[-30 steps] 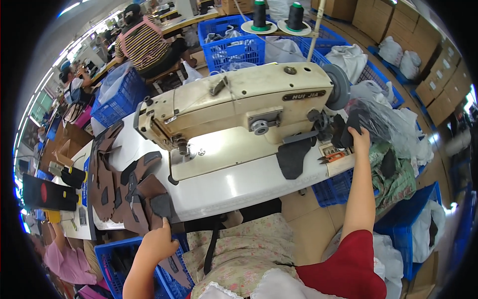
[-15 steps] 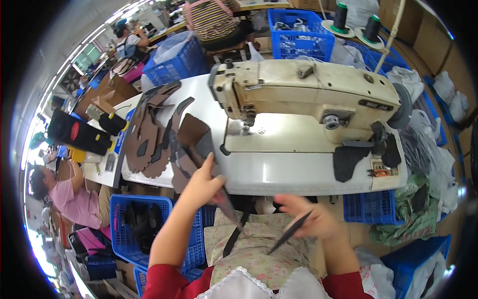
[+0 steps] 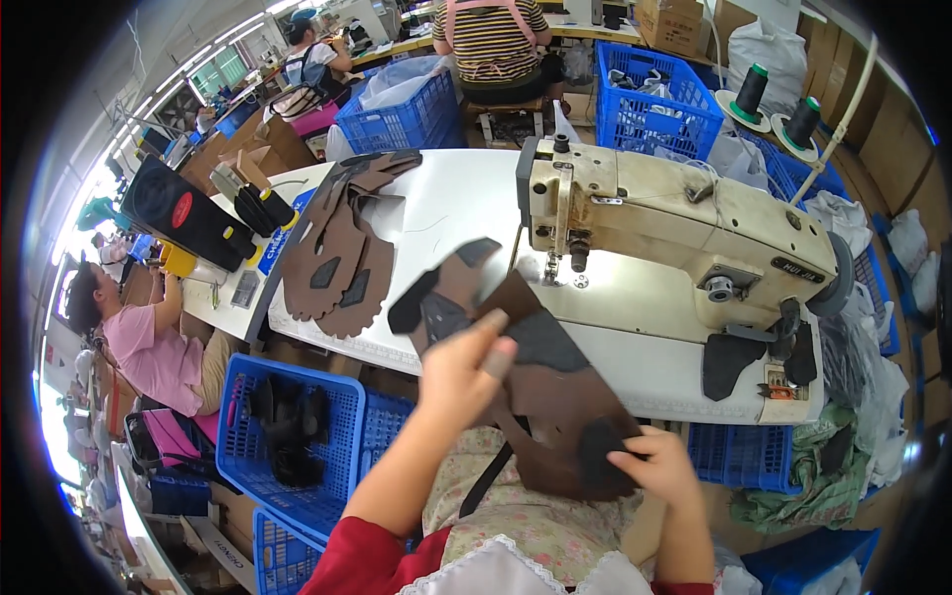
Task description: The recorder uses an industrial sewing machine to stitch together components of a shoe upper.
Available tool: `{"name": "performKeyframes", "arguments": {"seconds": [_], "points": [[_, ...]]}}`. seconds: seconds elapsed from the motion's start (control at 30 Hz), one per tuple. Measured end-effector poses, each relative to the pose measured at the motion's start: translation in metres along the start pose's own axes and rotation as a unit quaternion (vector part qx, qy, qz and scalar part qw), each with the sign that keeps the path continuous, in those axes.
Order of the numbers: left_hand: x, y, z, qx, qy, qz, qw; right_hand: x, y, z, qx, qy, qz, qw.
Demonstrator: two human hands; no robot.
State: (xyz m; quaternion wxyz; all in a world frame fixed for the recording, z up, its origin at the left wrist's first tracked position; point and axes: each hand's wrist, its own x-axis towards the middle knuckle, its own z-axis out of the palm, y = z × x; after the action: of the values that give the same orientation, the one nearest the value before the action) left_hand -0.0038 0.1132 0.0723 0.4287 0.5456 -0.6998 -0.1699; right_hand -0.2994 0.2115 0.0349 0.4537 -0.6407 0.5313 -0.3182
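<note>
Both of my hands hold a large brown cut piece (image 3: pixel 560 397) of flat, leather-like material with black patches, tilted in front of the sewing machine. My left hand (image 3: pixel 466 367) grips its upper left part, thumb on top; the fingers beneath are hidden. My right hand (image 3: pixel 662 464) pinches the lower right end, beside a black patch (image 3: pixel 601 458). Part of the piece is smeared by motion. The sewing machine (image 3: pixel 684 213) stands just beyond, its needle area apart from the piece. More brown pieces with black patches (image 3: pixel 347 263) lie overlapped at the table's left.
On the white table (image 3: pixel 451 193), a black piece (image 3: pixel 732 367) and small snips on a card (image 3: pixel 783 385) lie at the right. A blue crate (image 3: pixel 288 436) with black pieces stands lower left. Thread cones (image 3: pixel 751 91) stand behind the machine. A person in pink (image 3: pixel 149 342) sits at the left.
The brown piece has come up off the table toward me, in both hands. My right hand, earlier holding a narrow dark piece, now pinches the brown piece's end. The view has shifted.
</note>
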Motion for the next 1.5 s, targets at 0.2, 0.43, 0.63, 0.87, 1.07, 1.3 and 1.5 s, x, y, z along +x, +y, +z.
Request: {"name": "performKeyframes", "arguments": {"seconds": [0.2, 0.43, 0.63, 0.87, 1.07, 1.3, 1.5], "points": [[0.064, -0.083, -0.003, 0.233, -0.116, 0.200, 0.944, -0.004, 0.025, -0.074, 0.114, -0.035, 0.121, 0.985], [0.062, -0.093, 0.031, 0.204, -0.211, 0.175, 0.940, -0.017, 0.063, -0.113, 0.152, 0.009, 0.172, 0.973], [0.047, -0.103, 0.055, 0.192, -0.138, 0.181, 0.955, -0.012, 0.053, -0.122, 0.140, 0.026, 0.198, 0.970], [0.047, -0.092, 0.092, 0.186, -0.115, 0.153, 0.964, 0.094, -0.040, -0.010, 0.039, 0.002, -0.090, 0.995], [0.054, -0.088, 0.099, 0.097, -0.117, 0.129, 0.980, 0.181, 0.008, 0.061, -0.145, 0.261, -0.026, 0.954], [0.052, -0.085, 0.094, 0.122, -0.158, 0.091, 0.976, 0.184, -0.013, 0.076, -0.364, 0.157, -0.003, 0.918], [0.043, -0.087, 0.099, 0.221, -0.159, 0.112, 0.956, 0.170, 0.010, 0.079, -0.367, 0.187, -0.087, 0.907]]}}
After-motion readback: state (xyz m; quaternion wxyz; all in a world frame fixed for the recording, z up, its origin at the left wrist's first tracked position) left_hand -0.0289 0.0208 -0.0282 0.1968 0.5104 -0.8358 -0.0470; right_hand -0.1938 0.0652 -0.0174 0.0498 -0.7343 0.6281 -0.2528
